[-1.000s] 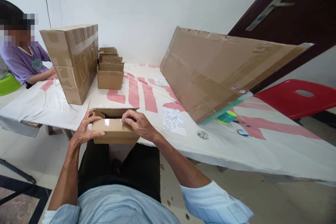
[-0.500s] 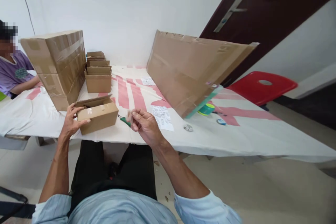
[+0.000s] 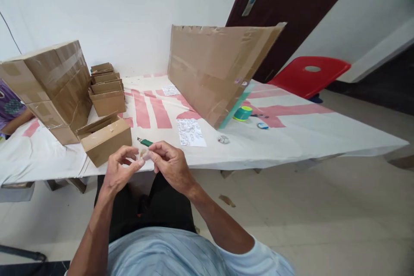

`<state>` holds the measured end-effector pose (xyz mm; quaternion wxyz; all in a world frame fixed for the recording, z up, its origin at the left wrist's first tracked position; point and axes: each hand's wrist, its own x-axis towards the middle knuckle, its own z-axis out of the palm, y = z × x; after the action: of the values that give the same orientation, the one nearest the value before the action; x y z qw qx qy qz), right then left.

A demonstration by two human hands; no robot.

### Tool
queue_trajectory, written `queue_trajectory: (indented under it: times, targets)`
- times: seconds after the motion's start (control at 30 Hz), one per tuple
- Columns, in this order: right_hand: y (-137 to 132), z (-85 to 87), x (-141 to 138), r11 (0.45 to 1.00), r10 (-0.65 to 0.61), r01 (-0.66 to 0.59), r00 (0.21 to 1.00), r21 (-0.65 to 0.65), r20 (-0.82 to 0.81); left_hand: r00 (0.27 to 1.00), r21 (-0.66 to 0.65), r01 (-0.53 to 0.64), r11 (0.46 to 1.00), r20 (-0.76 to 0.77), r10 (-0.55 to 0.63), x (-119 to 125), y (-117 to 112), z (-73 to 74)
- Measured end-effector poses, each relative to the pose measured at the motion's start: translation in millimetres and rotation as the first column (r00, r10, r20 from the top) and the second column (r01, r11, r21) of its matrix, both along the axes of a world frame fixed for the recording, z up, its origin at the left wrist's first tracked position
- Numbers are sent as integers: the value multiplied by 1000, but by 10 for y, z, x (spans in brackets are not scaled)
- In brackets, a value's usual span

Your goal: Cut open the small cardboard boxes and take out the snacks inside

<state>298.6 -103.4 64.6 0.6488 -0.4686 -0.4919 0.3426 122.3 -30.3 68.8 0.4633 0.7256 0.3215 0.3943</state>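
Observation:
A small crumpled piece of clear tape, with a brownish patch on it, is pinched between the thumb and fingers of my right hand. Close on its left side is my left hand, fingers curved and parted from the thumb, the thumb tip at the tape's edge. Just behind my right fingers lies a green-handled utility knife, its handle partly hidden. A small cardboard box rests on the table to the left, a flap raised on its far side; neither hand touches it.
Large taped cartons stand at the left, beside a row of small open boxes. A big cardboard sheet leans across the back. Printed paper, a green tape roll and a red chair are rightward. Another person's arm shows far left.
My left hand has let go of the small box and moved right to the tape. My right hand has come slightly lower with the tape. The camera view has shifted right.

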Motion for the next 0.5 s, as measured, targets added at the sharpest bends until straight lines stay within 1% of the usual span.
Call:
queue_trajectory:
  times: [0.1,0.17,0.27,0.4,0.5]
  targets:
    - [-76,-38,19,999,-34,33,997,15,66,998,-75,42,996,48,-38,197,-39,-19]
    - [-105,-78,54,999,-34,33,998,18,47,994,-87,47,995,102,-38,273,-47,-17]
    - [-112,-169,116,1000,-18,19,997,12,-71,989,-83,85,993,131,-74,352,-64,10]
    - [-80,-329,213,999,-52,54,968,1,-246,987,-97,141,985,94,-132,456,-69,25]
    - [-55,-448,317,998,-59,66,962,21,-268,986,-99,165,981,40,-162,598,-43,-4]
